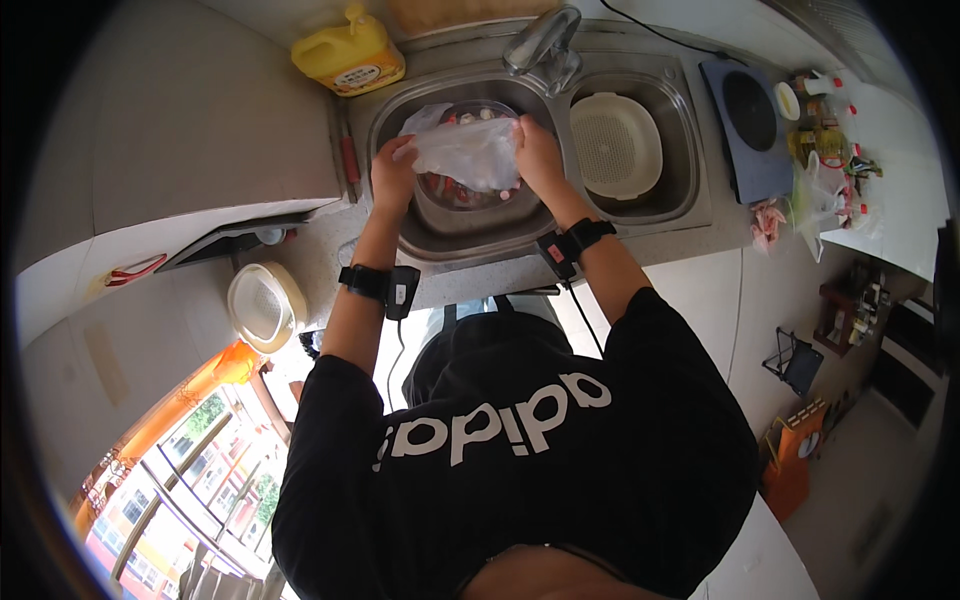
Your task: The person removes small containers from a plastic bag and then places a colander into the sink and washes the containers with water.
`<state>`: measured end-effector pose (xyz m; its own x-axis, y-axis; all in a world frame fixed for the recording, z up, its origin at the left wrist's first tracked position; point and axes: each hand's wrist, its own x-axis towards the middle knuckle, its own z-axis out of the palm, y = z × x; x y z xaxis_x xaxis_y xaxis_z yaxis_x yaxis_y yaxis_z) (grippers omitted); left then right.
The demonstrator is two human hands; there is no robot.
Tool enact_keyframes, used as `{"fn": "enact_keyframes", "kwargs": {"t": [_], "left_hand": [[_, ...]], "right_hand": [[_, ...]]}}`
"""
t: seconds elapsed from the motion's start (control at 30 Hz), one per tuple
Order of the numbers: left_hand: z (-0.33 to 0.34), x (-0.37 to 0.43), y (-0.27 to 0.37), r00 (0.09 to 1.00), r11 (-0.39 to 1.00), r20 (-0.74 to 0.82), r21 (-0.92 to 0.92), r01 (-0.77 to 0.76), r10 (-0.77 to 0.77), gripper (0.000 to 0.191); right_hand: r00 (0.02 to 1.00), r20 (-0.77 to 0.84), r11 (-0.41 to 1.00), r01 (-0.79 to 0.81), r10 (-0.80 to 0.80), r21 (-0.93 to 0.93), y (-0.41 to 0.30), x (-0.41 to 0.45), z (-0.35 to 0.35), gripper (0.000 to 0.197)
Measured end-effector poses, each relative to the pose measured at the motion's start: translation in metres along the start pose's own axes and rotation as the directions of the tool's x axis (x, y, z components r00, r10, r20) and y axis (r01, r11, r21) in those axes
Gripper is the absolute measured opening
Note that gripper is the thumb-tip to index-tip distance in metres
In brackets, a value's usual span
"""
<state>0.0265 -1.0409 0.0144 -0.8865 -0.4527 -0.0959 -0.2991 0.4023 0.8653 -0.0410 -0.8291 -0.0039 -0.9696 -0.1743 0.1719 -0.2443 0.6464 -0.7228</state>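
A translucent white plastic bag [469,154] is stretched between my two hands above the left sink basin [450,234]. My left hand [393,172] grips the bag's left side, and my right hand [536,154] pinches its right edge. Below the bag sits a round bowl [442,196] with red and whitish food pieces [463,192] in it. The bag covers the bowl's middle, so I cannot tell what the pieces are. Another crumpled part of the plastic [424,120] lies at the bowl's upper left rim.
A white colander [616,146] occupies the right basin, beside the chrome faucet [544,45]. A yellow jug [349,56] stands behind on the left. To the right are a cooktop [750,124] and several bottles [829,142]. A lidded container [266,306] sits at the left counter end.
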Motion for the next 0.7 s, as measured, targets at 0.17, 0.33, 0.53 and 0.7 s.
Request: {"fn": "enact_keyframes", "kwargs": {"t": [0.17, 0.33, 0.53, 0.7], "left_hand": [[0.004, 0.006, -0.018, 0.995, 0.948, -0.069, -0.307, -0.086, 0.068, 0.021], [-0.003, 0.01, -0.014, 0.997, 0.968, -0.055, -0.245, -0.062, 0.05, 0.017], [-0.003, 0.002, 0.011, 0.901, 0.751, 0.247, -0.498, 0.434, -0.357, 0.041], [-0.017, -0.006, 0.047, 0.912, 0.708, 0.267, -0.575, 0.411, -0.312, 0.036]], "right_hand": [[0.998, -0.062, 0.998, -0.014, 0.018, 0.062, -0.011, 0.002, -0.004, 0.018], [0.998, -0.013, 0.96, -0.051, 0.057, 0.277, -0.018, 0.016, -0.003, 0.023], [0.861, 0.324, 0.629, -0.508, 0.392, 0.589, 0.007, 0.036, 0.042, 0.031], [0.788, 0.458, 0.349, -0.601, 0.411, 0.719, -0.038, 0.043, 0.009, 0.025]]}}
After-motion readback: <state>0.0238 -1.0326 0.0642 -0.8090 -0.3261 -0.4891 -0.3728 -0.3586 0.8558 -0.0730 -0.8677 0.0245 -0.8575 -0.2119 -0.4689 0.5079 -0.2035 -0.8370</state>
